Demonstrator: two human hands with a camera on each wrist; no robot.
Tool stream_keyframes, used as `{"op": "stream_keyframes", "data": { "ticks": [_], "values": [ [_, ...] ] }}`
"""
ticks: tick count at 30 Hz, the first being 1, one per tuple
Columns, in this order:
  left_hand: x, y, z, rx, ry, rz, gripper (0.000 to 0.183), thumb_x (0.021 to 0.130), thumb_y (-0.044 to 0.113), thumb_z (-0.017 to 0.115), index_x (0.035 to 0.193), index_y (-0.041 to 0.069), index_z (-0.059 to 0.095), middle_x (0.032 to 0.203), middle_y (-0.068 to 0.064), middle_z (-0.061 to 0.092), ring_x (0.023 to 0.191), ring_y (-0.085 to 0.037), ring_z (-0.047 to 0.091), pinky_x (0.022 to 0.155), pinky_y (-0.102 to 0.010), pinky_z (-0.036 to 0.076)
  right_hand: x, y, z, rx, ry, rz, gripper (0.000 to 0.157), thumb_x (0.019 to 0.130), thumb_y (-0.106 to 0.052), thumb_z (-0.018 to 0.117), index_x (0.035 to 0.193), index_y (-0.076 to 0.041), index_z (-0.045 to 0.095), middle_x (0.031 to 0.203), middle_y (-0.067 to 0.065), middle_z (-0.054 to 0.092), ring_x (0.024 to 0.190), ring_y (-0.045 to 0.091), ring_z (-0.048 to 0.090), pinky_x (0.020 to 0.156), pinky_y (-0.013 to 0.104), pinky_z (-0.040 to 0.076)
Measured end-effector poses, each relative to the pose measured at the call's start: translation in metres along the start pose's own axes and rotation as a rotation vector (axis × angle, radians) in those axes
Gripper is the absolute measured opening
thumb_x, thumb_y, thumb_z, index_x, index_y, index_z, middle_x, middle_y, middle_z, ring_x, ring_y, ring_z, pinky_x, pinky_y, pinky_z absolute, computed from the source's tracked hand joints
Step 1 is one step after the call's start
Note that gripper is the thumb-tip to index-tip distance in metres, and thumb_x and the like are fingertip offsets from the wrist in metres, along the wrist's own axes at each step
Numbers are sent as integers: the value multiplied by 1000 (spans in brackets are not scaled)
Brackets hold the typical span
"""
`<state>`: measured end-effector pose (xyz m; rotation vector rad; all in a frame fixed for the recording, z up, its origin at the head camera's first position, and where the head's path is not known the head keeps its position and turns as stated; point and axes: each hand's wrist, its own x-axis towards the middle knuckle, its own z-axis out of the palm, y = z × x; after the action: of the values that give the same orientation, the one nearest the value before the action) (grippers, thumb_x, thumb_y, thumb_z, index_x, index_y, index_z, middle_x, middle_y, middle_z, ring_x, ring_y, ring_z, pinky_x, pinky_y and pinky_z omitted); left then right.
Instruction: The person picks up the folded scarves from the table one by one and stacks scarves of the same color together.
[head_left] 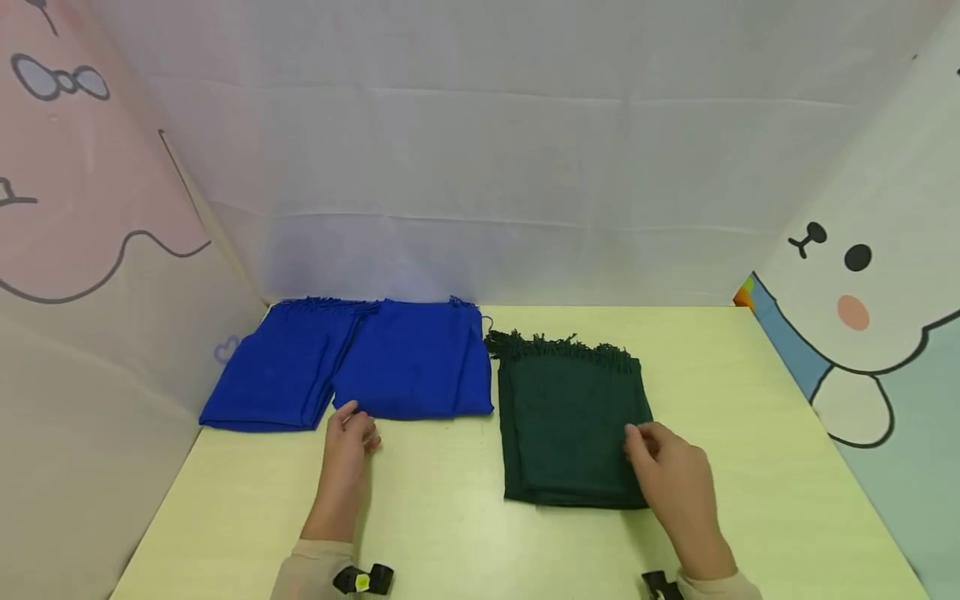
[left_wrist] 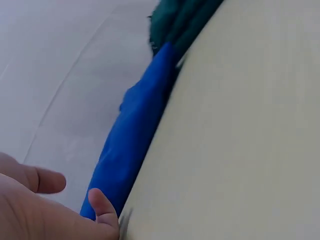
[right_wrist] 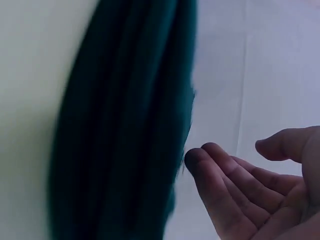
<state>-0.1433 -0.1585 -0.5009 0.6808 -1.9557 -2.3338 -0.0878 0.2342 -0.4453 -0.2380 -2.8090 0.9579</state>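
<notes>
A dark green folded scarf (head_left: pixel 577 425) with a fringe along its far edge lies right of the table's middle. My right hand (head_left: pixel 673 475) is by its right edge, and the right wrist view shows thumb and fingers (right_wrist: pixel 250 190) apart with nothing between them. Two blue folded scarves lie to the left: one near the left table edge (head_left: pixel 270 375), the other beside it (head_left: pixel 408 358), both with fringes at the back. At the near corner of the second blue scarf is my left hand (head_left: pixel 348 450), its fingers loosely bent and holding nothing.
The pale yellow table (head_left: pixel 450 533) meets a white cloth wall (head_left: pixel 480 167) at the back. Printed cloth walls with cartoon figures rise at the left (head_left: pixel 82 183) and right (head_left: pixel 900 333). Dark wrist devices sit at both sleeves.
</notes>
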Motion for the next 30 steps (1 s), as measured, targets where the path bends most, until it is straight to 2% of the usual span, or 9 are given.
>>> {"op": "stream_keyframes", "data": {
  "ticks": [3, 6, 10, 14, 17, 20, 24, 26, 30],
  "values": [
    [5, 10, -10, -158, 42, -41, 66, 100, 6, 40, 157, 6, 7, 128, -6, 30, 101, -13, 42, 92, -26, 46, 7, -26, 18, 235, -93, -43, 31, 103, -32, 56, 113, -6, 70, 97, 5, 75, 85, 18, 71, 74, 36, 58],
    [9, 17, -14, -253, 63, -61, 72, 100, 7, 40, 158, 10, -2, 139, -8, 21, 108, -13, 37, 102, -30, 42, 16, -50, 36, 559, -279, 1, 36, 103, -28, 56, 129, -3, 61, 121, 14, 69, 108, 25, 68, 92, 37, 55],
    [14, 24, -18, -328, 52, -99, 73, 102, 10, 39, 159, 13, -6, 147, -9, 16, 123, -16, 32, 111, -30, 36, 26, -75, 59, 947, -509, 101, 48, 104, -20, 52, 145, 4, 42, 144, 22, 50, 134, 35, 49, 109, 42, 42],
    [22, 28, -21, -351, 2, -88, 73, 102, 5, 38, 160, 9, -6, 161, -15, 6, 147, -22, 19, 118, -32, 28, 34, -94, 82, 1195, -623, 238, 55, 106, -15, 43, 152, 7, 23, 155, 28, 30, 145, 41, 28, 117, 47, 29],
    [27, 30, -21, -360, -21, -65, 73, 101, 1, 37, 159, 8, -6, 164, -16, -2, 150, -23, 10, 120, -35, 22, 40, -103, 98, 1277, -645, 365, 61, 106, -14, 40, 155, 8, 11, 159, 32, 10, 148, 45, 13, 119, 51, 21],
    [32, 31, -19, -387, -24, -68, 73, 101, 2, 39, 160, 9, -5, 164, -18, 2, 150, -24, 12, 120, -35, 21, 45, -109, 110, 1306, -596, 483, 56, 101, -13, 44, 148, 8, 22, 150, 32, 21, 135, 44, 34, 117, 48, 27],
    [38, 34, -17, -432, -17, -84, 75, 102, 4, 40, 160, 13, -7, 162, -17, 4, 148, -25, 16, 119, -34, 24, 48, -114, 120, 1313, -523, 536, 54, 100, -11, 46, 146, 6, 25, 148, 31, 23, 124, 46, 40, 114, 49, 31],
    [43, 35, -17, -423, -19, -94, 76, 103, 5, 42, 160, 14, -7, 163, -14, 4, 148, -24, 16, 119, -33, 25, 50, -114, 123, 1319, -525, 536, 67, 101, -12, 46, 155, 6, 11, 160, 32, 4, 143, 53, 19, 117, 55, 27],
    [52, 40, -17, -427, -43, -141, 74, 103, 9, 48, 161, 15, 2, 164, -7, 7, 147, -22, 20, 119, -34, 26, 55, -113, 131, 1356, -545, 555, 69, 101, -12, 45, 157, 4, 7, 161, 31, 5, 143, 53, 22, 116, 54, 28]
  ]
}}
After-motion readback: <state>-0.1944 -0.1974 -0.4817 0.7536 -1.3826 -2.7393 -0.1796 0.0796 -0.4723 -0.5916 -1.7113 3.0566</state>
